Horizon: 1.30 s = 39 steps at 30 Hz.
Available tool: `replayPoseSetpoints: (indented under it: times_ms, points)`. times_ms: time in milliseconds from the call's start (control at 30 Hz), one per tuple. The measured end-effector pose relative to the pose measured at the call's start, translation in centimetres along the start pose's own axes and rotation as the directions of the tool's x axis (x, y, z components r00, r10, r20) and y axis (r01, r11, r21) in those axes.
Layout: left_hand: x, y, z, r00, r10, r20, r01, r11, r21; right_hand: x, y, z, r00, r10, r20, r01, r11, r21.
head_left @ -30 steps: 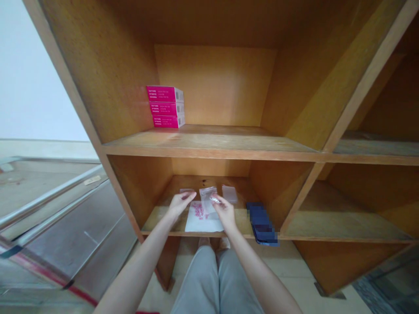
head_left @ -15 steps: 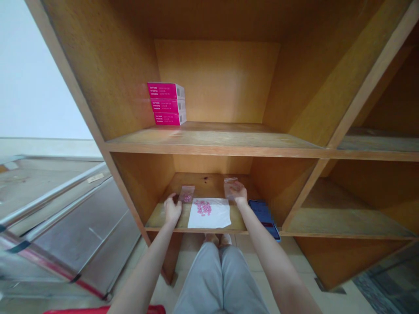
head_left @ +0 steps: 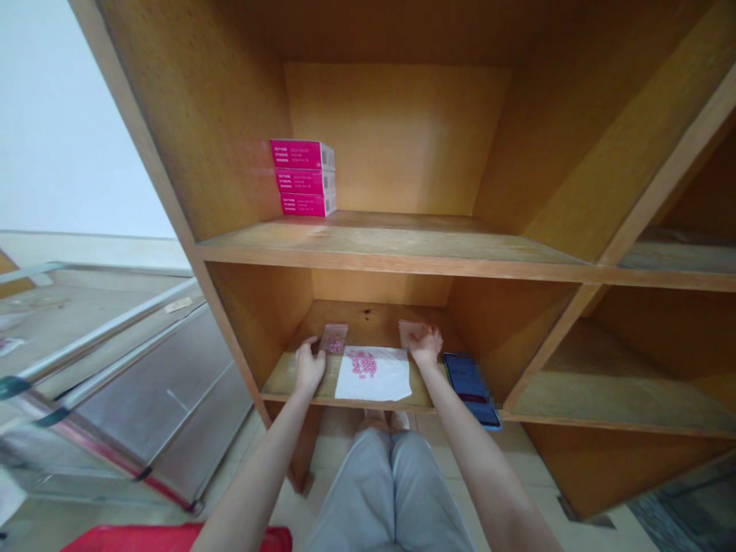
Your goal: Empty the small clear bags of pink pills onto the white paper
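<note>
On the lower shelf [head_left: 276, 381] lies a white sheet of paper [head_left: 382, 387] with many small pink tablets [head_left: 363, 363] spread on its upper left part. My left hand [head_left: 310, 369] rests at the left of it, thumb and fingers apart and empty, close beside a clear zip bag [head_left: 334, 331] with pink tablets in its bottom. Beyond the paper's right corner my right hand [head_left: 425, 345] has its fingers curled on a second clear zip bag [head_left: 407, 331], partly covering it. No tablets show in the visible part of that bag.
A dark blue phone-like object [head_left: 468, 383] lies right of my right forearm, sticking out past the shelf edge. Three stacked pink boxes [head_left: 302, 180] stand on the upper shelf. Left is a metal-framed cart [head_left: 126, 383]; a red object [head_left: 138, 538] sits low left.
My right hand has turned and its fingers are curled closer over the right bag, hiding more of it. My left hand stays beside the left bag. The view has shifted slightly.
</note>
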<state>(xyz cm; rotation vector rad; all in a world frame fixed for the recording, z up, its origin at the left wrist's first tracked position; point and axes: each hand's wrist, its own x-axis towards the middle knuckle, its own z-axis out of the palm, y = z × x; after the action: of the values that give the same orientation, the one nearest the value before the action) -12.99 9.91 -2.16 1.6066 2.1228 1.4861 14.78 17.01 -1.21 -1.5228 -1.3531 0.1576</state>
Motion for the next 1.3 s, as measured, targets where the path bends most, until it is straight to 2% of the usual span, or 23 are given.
replayPoseSetpoints:
  times_ms: [133, 300, 433, 500, 600, 767, 1000, 1167, 1300]
  points:
    - [-0.2, 1.2, -0.3, 0.996, 0.066, 0.059, -0.067, 0.998, 0.007, -2.5, -2.3, -1.0, 0.986, -0.141, -0.092, 0.142, 0.990, 0.009]
    - [0.4, 2.9, -0.6, 0.964, 0.158, 0.212, -0.174, 0.983, 0.062, -4.8, -3.9, -1.7, 0.947, -0.321, -0.014, 0.321, 0.946, 0.037]
    - [1.4, 3.2, -0.5, 0.933, 0.167, 0.319, -0.219, 0.966, 0.135, -5.0, -4.1, -1.9, 0.931, -0.363, 0.033, 0.360, 0.931, 0.062]
    - [1.8, 3.2, -0.5, 0.912, 0.159, 0.377, -0.221, 0.967, 0.127, -4.9, -4.0, -2.0, 0.930, -0.367, 0.038, 0.364, 0.929, 0.071]
    - [2.3, 3.0, -0.3, 0.900, 0.153, 0.408, -0.197, 0.978, 0.068, -4.9, -3.9, -2.0, 0.928, -0.372, 0.030, 0.369, 0.927, 0.073]
    - [2.8, 2.5, 0.6, 0.909, 0.039, 0.416, -0.028, 0.999, -0.031, -5.0, -3.6, -1.9, 0.921, -0.388, 0.028, 0.385, 0.920, 0.068]
    - [3.4, 1.9, 1.4, 0.931, 0.007, 0.365, 0.039, 0.992, -0.120, -5.0, -3.2, -1.5, 0.930, -0.366, 0.024, 0.364, 0.929, 0.071]
    - [3.5, 2.2, 1.4, 0.966, -0.027, 0.257, 0.100, 0.956, -0.274, -4.9, -3.1, -1.5, 0.930, -0.368, 0.028, 0.365, 0.928, 0.075]
    - [4.2, 2.7, 1.1, 0.986, -0.094, 0.135, 0.144, 0.888, -0.438, -4.9, -3.1, -1.5, 0.931, -0.365, 0.028, 0.362, 0.929, 0.083]
